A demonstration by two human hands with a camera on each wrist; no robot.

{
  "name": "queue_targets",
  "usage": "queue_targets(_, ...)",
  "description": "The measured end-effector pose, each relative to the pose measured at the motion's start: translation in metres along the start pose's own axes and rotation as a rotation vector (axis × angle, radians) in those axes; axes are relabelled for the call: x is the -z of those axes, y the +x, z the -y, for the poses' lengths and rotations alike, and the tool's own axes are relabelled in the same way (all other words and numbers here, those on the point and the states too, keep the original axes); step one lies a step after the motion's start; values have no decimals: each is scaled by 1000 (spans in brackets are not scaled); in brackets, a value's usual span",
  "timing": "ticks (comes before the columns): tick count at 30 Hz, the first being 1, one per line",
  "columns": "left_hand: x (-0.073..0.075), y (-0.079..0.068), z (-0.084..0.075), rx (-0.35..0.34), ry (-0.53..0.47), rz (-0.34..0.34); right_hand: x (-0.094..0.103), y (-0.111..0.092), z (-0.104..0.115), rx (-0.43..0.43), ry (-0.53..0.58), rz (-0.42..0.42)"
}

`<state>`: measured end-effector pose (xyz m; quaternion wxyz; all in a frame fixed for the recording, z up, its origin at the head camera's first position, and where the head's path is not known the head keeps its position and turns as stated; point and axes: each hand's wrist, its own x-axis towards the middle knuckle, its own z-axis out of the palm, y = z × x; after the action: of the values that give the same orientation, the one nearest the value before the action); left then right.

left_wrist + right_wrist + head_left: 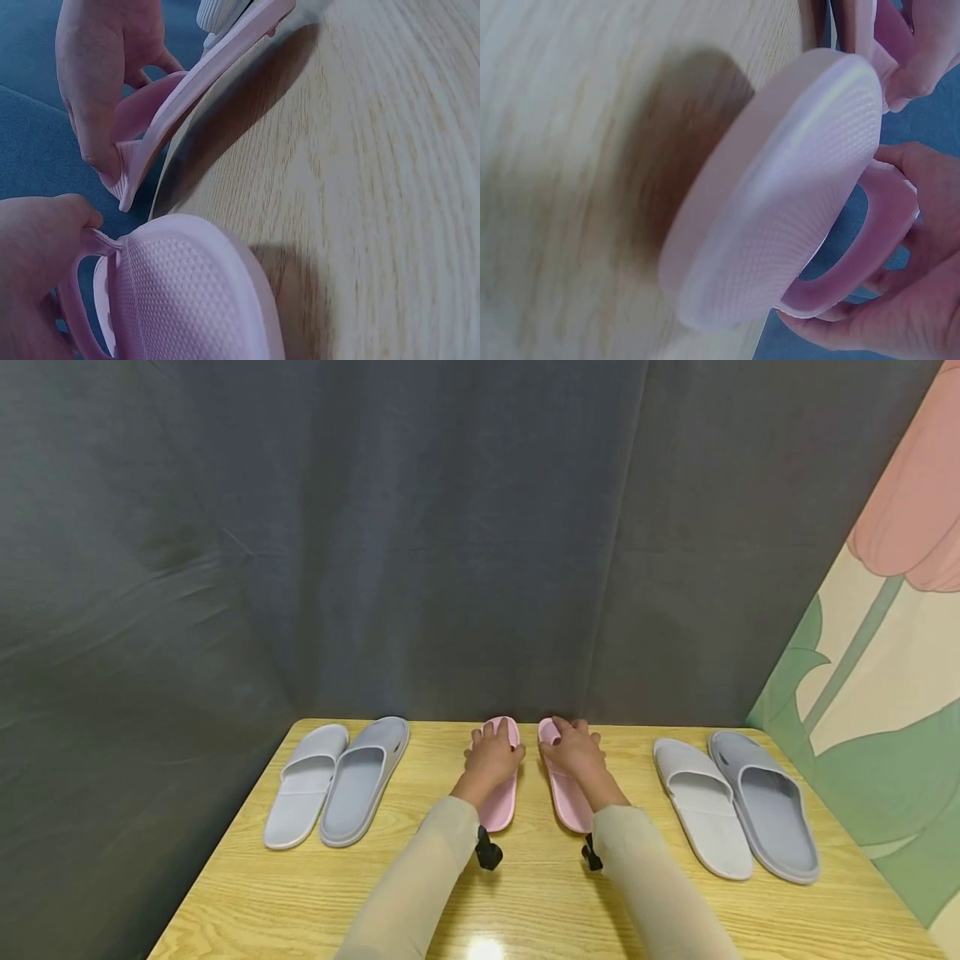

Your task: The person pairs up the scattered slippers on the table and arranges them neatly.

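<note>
Two pink slippers lie side by side at the far middle of the table, a gap between them and toes toward the dark cloth. My left hand (491, 760) grips the strap end of the left pink slipper (498, 810); in the left wrist view its thumb is at the strap's edge, beside the textured footbed (187, 289). With fingers curled around the strap, my right hand (579, 756) holds the right pink slipper (570, 802). Its heel (780, 202) tilts above a shadow on the wood in the right wrist view. The hands cover most of both straps.
To the left stand a white slipper (300, 806) and a grey slipper (358, 793); another white slipper (705, 827) and grey slipper (776, 827) are at the right. Dark cloth (450, 543) hangs behind the wooden table (247, 902), and a painted wall (885, 760) borders its right side.
</note>
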<state>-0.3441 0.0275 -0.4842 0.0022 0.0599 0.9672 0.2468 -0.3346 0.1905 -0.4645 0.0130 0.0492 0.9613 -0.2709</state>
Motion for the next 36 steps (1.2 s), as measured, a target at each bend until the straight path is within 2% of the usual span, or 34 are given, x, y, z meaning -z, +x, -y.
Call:
queue_targets(11,-3,1,-4,4,42,-6,-7,3,3,-10,2,22)
queue_targets(18,-5,0,-5,14,18,29,-11,4,5,-6,-4,22)
queue_targets(23,-7,-3,-6,20,-28,29,-13,4,4,18,-16,40)
queue_targets(29,-4,-3,-4,-8,-79,41,-9,1,4,69,-42,87)
queue_targets(36,2,-3,6,-57,-127,92,-9,1,2,124,-62,114)
